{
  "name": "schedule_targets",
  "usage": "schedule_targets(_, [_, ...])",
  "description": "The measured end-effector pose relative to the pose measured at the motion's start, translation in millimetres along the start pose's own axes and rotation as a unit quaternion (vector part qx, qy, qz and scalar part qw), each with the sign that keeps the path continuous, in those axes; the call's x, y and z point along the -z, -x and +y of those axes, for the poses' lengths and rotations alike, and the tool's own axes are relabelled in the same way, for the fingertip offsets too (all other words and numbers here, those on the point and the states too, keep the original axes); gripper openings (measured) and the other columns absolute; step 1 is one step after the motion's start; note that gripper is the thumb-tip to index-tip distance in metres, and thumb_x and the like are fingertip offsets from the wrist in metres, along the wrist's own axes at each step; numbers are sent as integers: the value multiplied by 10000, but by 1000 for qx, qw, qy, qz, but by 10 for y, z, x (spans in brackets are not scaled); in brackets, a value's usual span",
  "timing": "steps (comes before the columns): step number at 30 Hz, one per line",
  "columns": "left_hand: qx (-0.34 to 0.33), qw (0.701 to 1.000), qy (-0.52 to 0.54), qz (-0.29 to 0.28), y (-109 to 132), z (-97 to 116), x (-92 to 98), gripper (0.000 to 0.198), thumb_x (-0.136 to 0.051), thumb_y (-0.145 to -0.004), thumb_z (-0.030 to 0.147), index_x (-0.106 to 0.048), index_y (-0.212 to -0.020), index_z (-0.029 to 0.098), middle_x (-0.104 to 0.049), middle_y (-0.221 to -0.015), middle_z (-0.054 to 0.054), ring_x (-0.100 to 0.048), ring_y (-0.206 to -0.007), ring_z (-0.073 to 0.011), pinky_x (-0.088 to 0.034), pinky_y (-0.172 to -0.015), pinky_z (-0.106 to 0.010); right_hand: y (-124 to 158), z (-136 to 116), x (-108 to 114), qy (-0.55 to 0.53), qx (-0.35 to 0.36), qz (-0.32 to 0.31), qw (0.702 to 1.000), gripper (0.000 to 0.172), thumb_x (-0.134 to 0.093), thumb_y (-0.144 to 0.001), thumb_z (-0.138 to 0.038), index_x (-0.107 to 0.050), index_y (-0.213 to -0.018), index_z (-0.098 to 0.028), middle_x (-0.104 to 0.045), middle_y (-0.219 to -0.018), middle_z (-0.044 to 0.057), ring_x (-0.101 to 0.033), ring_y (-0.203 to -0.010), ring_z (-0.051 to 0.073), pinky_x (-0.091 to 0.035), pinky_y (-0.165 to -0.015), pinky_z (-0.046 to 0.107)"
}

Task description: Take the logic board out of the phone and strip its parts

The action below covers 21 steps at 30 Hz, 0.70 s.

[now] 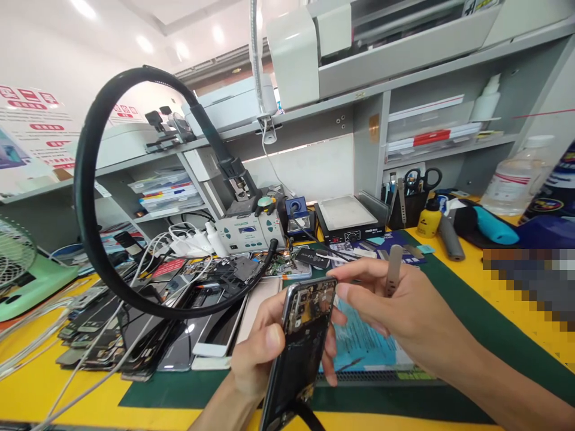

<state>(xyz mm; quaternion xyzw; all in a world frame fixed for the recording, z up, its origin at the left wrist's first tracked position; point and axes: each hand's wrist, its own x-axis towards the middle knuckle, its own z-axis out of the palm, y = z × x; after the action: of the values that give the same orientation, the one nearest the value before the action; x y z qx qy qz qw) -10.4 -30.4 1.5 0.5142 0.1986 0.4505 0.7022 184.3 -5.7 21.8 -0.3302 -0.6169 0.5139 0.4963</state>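
Counter [453, 281] spreads yellow before me, with a dark green mat [467, 323] over its middle. On its left lies a heap of phone screens [135, 335], and a black ring lamp [90, 197] arches over them. I see my left hand [258, 353] holding an opened phone [300, 341] upright above the near edge of the mat, fingers [269, 338] wrapped around its sides, circuitry facing me. My right hand [399, 305] is just beside the phone's top corner, its fingers pinched on grey tweezers [394, 269] that stand above the knuckles.
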Motion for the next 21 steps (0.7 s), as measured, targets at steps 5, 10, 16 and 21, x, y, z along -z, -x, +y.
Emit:
schedule_targets(5, [48,997,58,25,22,16,8,590,-611,-782,654,-752,-1103,180,-756,-981,-128,-713,-700,-269,-592,-605,-372,-11,0,18,-2,-17,13,1000,163,-723,-875,-380,-748,-951,-238,-352,-468,-86,-262,-416,79,-175,-402,238])
schedule_targets(10, [104,984,145,2,-13,57,50,771,-509,-786,738,-768,-1073,71,-721,-772,-105,-727,-616,-220,-564,-544,-263,-32,-68,94,-126,-52,46,990,338,-677,-906,-521,-761,-809,-208,-401,-559,-44,-215,-452,71,-156,-386,236])
schedule_targets(16, [140,965,218,-51,-70,60,113,846,-484,-780,753,-749,-1067,2,-714,-738,-106,-757,-633,-234,-596,-553,-253,-53,-159,230,-229,-24,61,971,505,-541,-974,-534,-687,-614,-211,-427,-559,-8,-353,-431,103,-339,-401,267])
schedule_targets(21, [141,957,240,-79,-67,48,155,883,-423,-803,757,-726,-1100,-17,-730,-770,-117,-772,-676,-248,-607,-593,-264,-72,-112,323,-47,87,155,983,641,-420,-994,-647,-705,-592,-236,-561,-626,50,-540,-607,180,-464,-563,329])
